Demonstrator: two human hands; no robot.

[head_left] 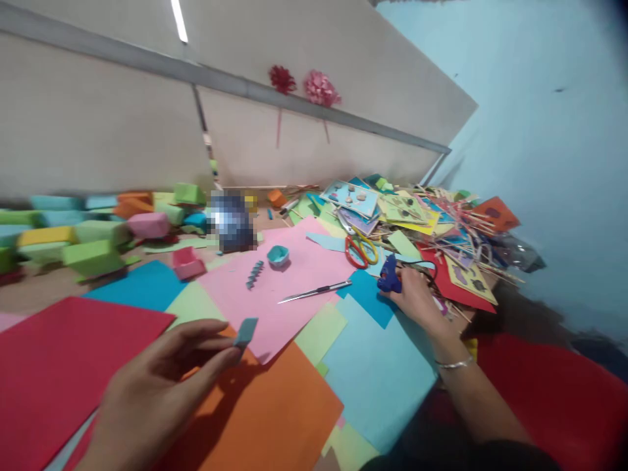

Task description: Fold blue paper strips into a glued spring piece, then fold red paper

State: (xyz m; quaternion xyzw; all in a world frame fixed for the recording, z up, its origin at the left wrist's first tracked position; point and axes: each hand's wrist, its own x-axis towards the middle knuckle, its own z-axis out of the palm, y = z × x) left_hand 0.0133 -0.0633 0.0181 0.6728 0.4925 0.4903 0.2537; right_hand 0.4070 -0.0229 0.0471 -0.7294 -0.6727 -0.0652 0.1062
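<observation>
Holding teal paper, left hand — glue gun, right hand

A small strip of grey-teal paper, seemingly folded, is pinched at its lower end and tilted, its free end pointing up, above the surface and well apart from its right edge. A dark blue glue gun, gripped and partly covered, is nearer that edge; whether it touches down is unclear.
</observation>
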